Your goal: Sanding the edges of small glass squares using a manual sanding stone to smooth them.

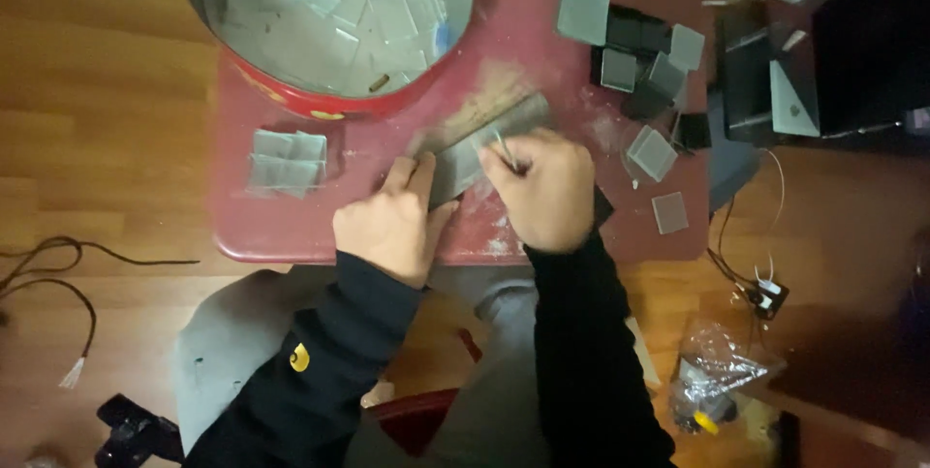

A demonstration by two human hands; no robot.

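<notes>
On the red bench point(291, 226), left hand point(392, 226) presses flat on the grey strip point(480, 143) while right hand point(542, 192) pinches a thin tool point(504, 148) against it, and a slip could skid the strip sideways.

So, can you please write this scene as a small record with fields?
surface: small red table on wooden floor
left hand: pressing down a long grey strip
right hand: holding a thin pointed tool on the strip
behind: round red tin holding clear pieces
left side: stack of clear squares
right side: scattered grey squares
</notes>
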